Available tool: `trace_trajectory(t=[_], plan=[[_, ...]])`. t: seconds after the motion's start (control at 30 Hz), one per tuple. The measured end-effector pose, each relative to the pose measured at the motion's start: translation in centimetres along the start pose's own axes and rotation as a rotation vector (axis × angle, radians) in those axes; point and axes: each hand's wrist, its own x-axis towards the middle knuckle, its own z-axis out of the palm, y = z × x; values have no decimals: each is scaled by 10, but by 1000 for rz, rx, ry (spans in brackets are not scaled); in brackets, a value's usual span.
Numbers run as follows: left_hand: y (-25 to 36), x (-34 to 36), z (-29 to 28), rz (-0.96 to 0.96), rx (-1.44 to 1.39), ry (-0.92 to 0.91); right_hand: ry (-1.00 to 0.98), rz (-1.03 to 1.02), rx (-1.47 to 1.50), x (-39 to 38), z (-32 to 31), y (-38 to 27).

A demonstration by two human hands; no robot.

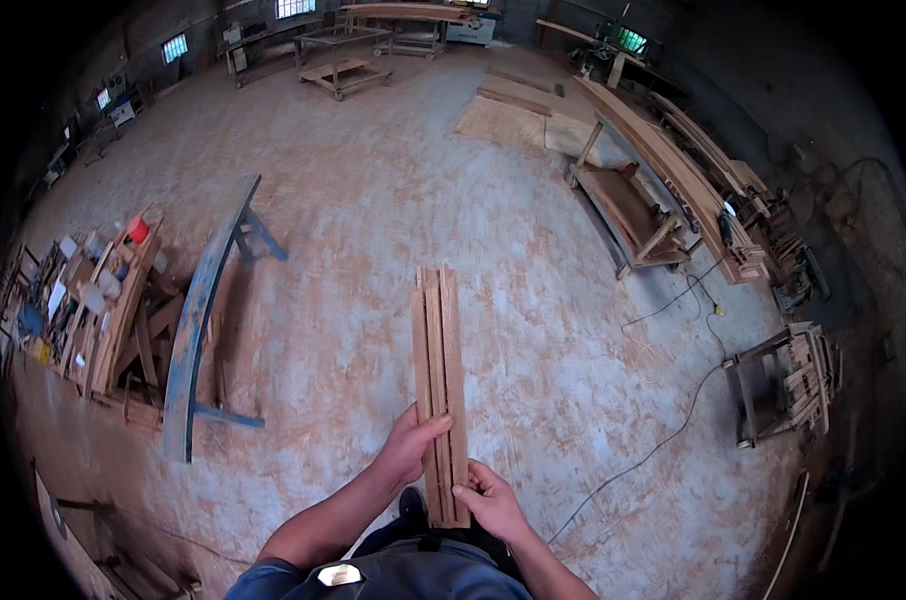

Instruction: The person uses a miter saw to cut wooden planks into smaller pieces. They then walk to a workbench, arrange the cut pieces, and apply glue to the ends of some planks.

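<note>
A narrow bundle of several long wooden strips [439, 370] is held in front of my body, its far end pointing away from me over the floor. My left hand [411, 443] is closed round the bundle's left side, with the thumb lying across the top. Closer to the near end, my right hand [492, 500] grips the right edge, thumb on top and fingers curled at the side. The strips lie side by side with dark gaps between them. The undersides of the strips and some of my fingertips are hidden.
A blue-painted trestle bench [205, 310] stands to my left, beside a cluttered workbench [123, 310]. At the right are a wheeled cart [628, 215] with long boards [663, 150] and a small rack of wood pieces [808, 375]. A cable [638, 450] crosses the dusty floor [353, 240].
</note>
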Motion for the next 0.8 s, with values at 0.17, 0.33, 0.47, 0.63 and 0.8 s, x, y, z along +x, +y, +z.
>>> trace_trajectory(t=[0.17, 0.33, 0.47, 0.63, 0.8], plan=[[72, 108, -9, 51, 31, -61, -74, -65, 57, 127, -18, -55], [162, 234, -15, 140, 127, -84, -189, -38, -81, 280, -48, -135], [237, 316, -16, 241, 194, -48, -302, -63, -87, 400, -53, -204], [300, 419, -54, 317, 200, -24, -400, -135, -145, 553, -55, -260], [392, 558, -81, 338, 275, -15, -291, -114, -367, 704, -52, -322]])
